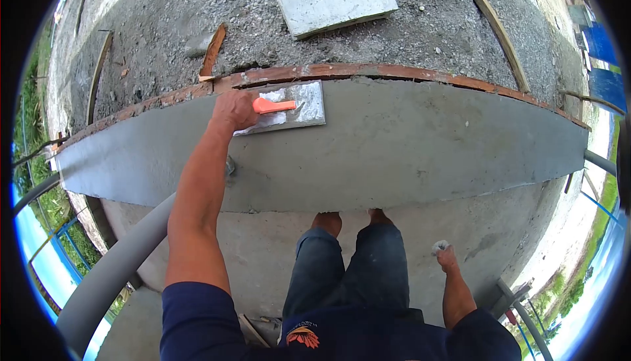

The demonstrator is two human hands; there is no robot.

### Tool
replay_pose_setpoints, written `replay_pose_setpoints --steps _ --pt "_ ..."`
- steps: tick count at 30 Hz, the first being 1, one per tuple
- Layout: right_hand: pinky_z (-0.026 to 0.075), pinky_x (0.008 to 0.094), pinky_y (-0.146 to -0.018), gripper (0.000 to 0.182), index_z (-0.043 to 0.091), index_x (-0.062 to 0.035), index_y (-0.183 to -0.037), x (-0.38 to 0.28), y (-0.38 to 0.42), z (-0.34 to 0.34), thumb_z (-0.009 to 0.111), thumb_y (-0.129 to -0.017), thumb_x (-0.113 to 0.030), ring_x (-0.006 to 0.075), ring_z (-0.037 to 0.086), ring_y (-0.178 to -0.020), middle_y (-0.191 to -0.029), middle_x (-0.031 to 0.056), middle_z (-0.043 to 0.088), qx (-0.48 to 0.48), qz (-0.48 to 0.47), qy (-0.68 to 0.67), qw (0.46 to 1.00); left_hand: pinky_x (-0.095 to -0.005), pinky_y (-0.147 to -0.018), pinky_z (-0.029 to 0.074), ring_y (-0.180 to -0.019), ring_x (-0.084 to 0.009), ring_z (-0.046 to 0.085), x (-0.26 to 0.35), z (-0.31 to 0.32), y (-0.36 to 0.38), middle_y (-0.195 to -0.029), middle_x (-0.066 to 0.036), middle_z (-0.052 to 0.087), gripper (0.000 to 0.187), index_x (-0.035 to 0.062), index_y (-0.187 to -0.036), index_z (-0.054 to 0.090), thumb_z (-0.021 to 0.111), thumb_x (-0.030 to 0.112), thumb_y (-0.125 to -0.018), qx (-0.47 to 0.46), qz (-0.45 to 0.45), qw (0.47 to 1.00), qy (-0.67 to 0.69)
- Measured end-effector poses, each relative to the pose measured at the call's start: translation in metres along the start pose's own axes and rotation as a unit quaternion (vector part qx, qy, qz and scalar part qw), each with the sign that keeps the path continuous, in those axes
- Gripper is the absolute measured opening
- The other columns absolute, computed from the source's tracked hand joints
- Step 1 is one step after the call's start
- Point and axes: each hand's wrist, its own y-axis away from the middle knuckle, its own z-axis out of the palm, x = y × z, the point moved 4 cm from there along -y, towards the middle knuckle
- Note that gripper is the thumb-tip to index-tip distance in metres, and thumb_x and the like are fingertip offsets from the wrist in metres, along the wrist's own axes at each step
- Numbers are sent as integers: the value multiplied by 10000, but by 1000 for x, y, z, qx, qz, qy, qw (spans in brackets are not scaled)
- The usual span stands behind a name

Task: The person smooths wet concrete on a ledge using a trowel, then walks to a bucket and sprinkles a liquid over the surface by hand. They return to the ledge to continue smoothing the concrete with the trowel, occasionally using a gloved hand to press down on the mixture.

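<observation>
I see the left hand (234,109) stretched far forward, fingers wrapped tight around the orange handle (274,105) of a steel trowel (289,106). The handle runs out from the fingers to their right, nearly level across the view. The blade lies flat on the wet grey concrete strip (368,150), directly under and to the right of the fingers. Its long axis follows the handle, left to right, along the run of the strip and close to parallel with the rusty form edge (394,72). The blade's far long side sits just beside that edge; I cannot tell whether it touches. The free short end of the blade points right, away from the fingers.

The left hand is the one on the tool. The right hand (447,256) hangs low and well apart from it, back near the body. Its fingers are closed narrow around something small and pale; I cannot tell what.

Beyond the form edge lies gravel ground, with a pale concrete slab (336,0) further out from the fingers and loose wood strips (213,50) just past them. Both bare feet (351,219) stand at the near side of the strip, behind the fingers.
</observation>
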Motion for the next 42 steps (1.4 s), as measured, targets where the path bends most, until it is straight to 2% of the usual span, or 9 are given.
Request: replay_pose_setpoints --steps 7,12,17,20,25,28,31,35,42 --pt "432 271 -622 73 623 -25 -797 31 -4 19 589 -761 -78 126 550 -672 -725 32 612 -28 10 -8 1000 -416 -779 521 -859 -352 644 80 26 16 -883 -152 680 207 104 -881 662 512 163 -752 -89 106 988 65" --pt "432 265 -643 79 623 -32 -817 9 -4 0 595 -771 -91 121 550 -701 -752 23 613 -23 -23 -23 999 -469 -676 509 -768 -382 633 156 31 70 -799 -160 664 173 105 -834 628 528 156 -702 -89 165 979 75" --pt "435 266 -642 83 623 -30 -818 19 -10 -49 600 -768 -91 122 552 -693 -750 24 611 10 -28 -7 1000 -455 -730 510 -824 -376 643 51 16 80 -884 -162 680 217 119 -914 667 531 246 -804 42 -89 986 134" --pt "443 270 -647 88 625 -24 -816 35 -22 -57 607 -763 -91 127 562 -688 -751 27 615 -9 -20 15 1000 -452 -772 509 -878 -375 637 29 53 75 -946 -175 676 251 115 -955 669 520 280 -840 29 -141 972 184" --pt "443 274 -631 74 623 -24 -800 35 -37 -51 583 -765 -75 127 554 -668 -729 26 614 -70 -79 25 994 -456 -817 505 -920 -403 618 205 80 102 -977 -190 662 278 82 -990 663 500 147 -775 -65 -70 956 277" --pt "438 274 -594 66 622 -42 -805 22 -34 -62 596 -761 -83 128 549 -648 -714 26 606 -88 -90 72 989 -456 -784 513 -893 -395 627 261 84 138 -934 -181 667 239 108 -960 644 518 159 -763 -106 14 963 249" --pt "445 279 -578 74 609 -65 -808 21 -40 -95 624 -752 -111 135 561 -648 -705 26 593 -62 -64 62 994 -462 -732 511 -849 -390 628 237 114 202 -880 -171 664 170 107 -901 608 530 177 -767 7 -37 958 285" --pt "455 288 -562 94 599 -80 -827 30 -51 -118 628 -754 -131 141 569 -649 -721 24 582 -58 -37 66 995 -459 -688 497 -834 -359 629 107 110 272 -843 -150 660 153 107 -856 595 547 237 -790 -7 -127 972 198" --pt "459 285 -578 77 613 -84 -828 33 -41 -48 610 -768 -132 144 572 -659 -726 20 590 -49 -74 105 991 -494 -652 461 -760 -406 597 -55 127 245 -747 -181 630 113 81 -783 574 534 185 -772 76 -106 986 105"
